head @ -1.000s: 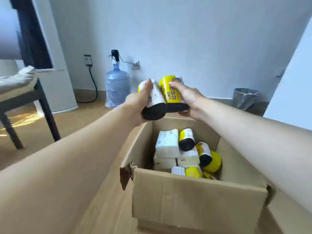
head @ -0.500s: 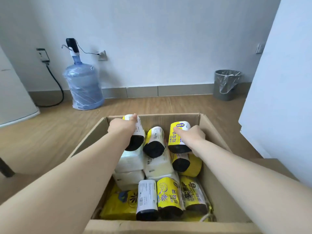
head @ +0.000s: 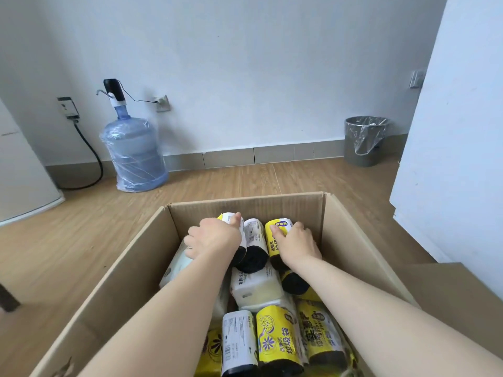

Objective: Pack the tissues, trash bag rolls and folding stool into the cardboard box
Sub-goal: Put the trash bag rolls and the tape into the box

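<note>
The left hand (head: 215,238) grips a glossy cylindrical trash bag roll (head: 236,227); the right hand (head: 295,242) clasps a yellow-labelled roll (head: 275,235) at three o'clock of it. Both press near the corrugated cardboard box (head: 351,240)'s far wall, atop soft white tissue packs (head: 257,288), with bare wall showing at twelve o'clock.

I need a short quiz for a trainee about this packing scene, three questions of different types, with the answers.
1. True or false: both hands are inside the cardboard box.
2. What does the right hand rest on? A) tissue pack B) yellow trash bag roll C) water jug
3. Which item stands by the wall at the far right?

Key
1. True; left hand too.
2. B, the yellow roll.
3. The trash bin.
</note>
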